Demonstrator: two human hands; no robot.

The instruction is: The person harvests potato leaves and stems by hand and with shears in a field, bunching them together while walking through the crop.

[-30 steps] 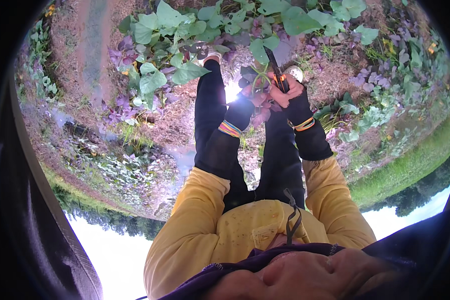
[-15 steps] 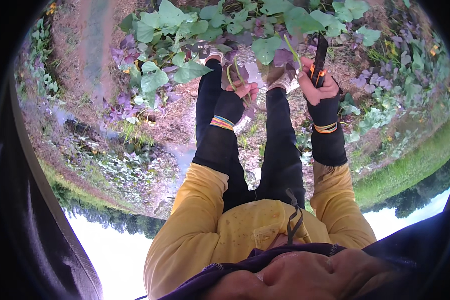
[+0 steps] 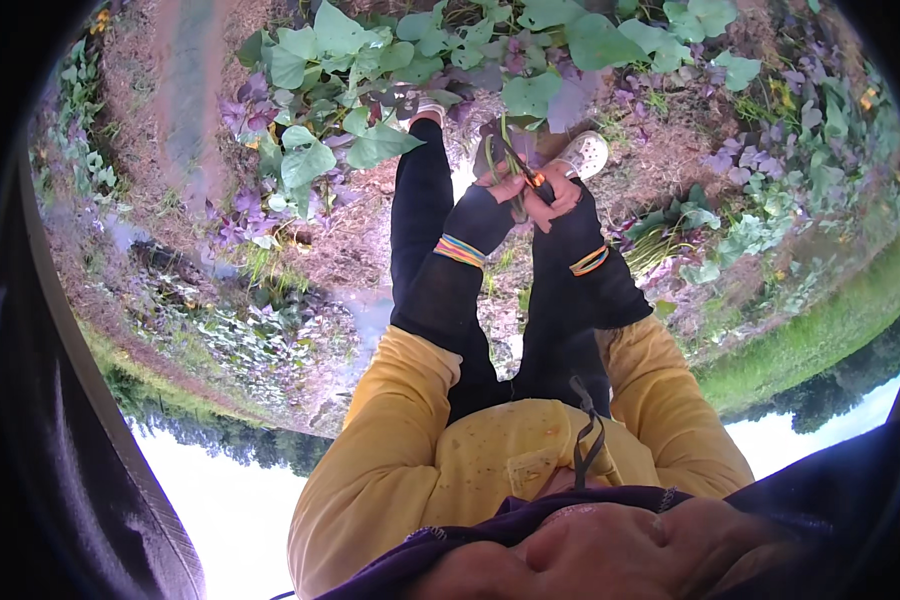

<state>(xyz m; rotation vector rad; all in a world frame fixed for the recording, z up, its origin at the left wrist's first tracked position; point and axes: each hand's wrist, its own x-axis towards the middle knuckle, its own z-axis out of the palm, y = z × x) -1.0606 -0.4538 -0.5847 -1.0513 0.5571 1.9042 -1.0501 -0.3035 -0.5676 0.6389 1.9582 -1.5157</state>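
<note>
Stems between both hands, above ground. Left hand pinching stems; right hand wrapped round tool. Probably light, bendy, easily bruised; best pinched low, fingertips clear of tool. Leaves beyond.

Stems seemingly in left hand
</note>
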